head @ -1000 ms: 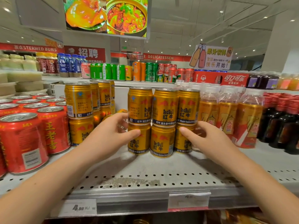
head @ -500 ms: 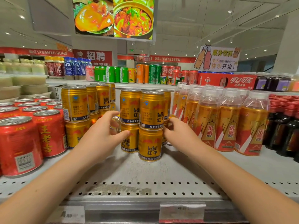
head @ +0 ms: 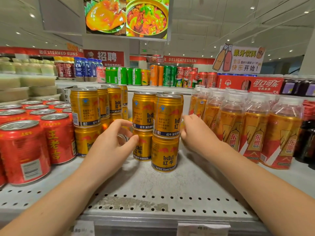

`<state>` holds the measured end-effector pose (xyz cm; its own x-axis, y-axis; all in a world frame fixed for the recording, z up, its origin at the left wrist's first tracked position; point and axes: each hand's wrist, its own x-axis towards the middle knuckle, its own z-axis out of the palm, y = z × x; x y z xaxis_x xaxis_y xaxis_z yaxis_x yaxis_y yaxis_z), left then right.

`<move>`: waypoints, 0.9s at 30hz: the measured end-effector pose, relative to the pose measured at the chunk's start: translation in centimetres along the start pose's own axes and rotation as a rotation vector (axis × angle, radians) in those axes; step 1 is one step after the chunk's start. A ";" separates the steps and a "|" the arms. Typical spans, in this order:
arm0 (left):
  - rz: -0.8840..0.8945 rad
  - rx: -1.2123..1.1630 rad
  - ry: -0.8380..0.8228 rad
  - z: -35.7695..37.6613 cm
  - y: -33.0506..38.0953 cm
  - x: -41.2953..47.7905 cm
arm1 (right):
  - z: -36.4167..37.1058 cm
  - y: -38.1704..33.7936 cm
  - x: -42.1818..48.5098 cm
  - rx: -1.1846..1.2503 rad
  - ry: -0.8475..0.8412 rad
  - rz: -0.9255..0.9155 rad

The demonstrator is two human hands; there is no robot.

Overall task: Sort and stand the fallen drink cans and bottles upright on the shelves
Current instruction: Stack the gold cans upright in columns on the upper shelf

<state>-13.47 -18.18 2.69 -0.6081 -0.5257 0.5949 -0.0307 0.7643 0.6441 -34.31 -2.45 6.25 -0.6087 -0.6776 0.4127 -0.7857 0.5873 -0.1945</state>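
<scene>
- Two gold-can stacks (head: pixel 164 133) stand between my hands on the shelf (head: pixel 153 184).
- My left hand (head: pixel 110 147) curls round a half-hidden can (head: pixel 121 138).
- My right hand (head: pixel 196 132): I cannot tell its grip.

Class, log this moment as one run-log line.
left hand: left of middle gold can stacks, grip unclear | right hand: right of them | stacks: upright

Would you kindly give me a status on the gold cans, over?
Left hand curled round a half-hidden can. Right hand against the upright front stack, fingertips hidden. Bottles crowd the right.
</scene>
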 end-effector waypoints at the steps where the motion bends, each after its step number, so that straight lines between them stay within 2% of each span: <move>1: 0.013 0.000 0.009 0.0 0.1 -0.2 | 0.2 -0.2 0.3 -0.053 -0.014 0.023; 7: 0.048 0.188 0.129 -1.6 -0.8 0.1 | 1.5 -0.4 0.7 -0.294 -0.067 0.087; 11: -0.074 0.508 -0.062 -1.4 -1.4 0.1 | 1.4 -0.4 0.3 -0.341 -0.071 0.069; 13: -0.076 0.573 -0.108 -1.2 -1.4 -0.1 | 1.2 -0.4 -0.2 -0.317 -0.061 0.062; 23: 0.016 0.799 -0.106 -2.3 0.1 -2.2 | -1.4 -0.9 -6.4 -0.121 -0.087 0.041; 27: 0.128 0.874 0.047 -4.5 0.7 -3.8 | -3.9 0.2 -8.5 -0.034 -0.125 0.077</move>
<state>-7.62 -17.35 3.00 -0.6158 -0.4166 0.6688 -0.5715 0.8205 -0.0151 -28.83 5.14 6.22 -0.6775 -0.6788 0.2832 -0.7334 0.6528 -0.1899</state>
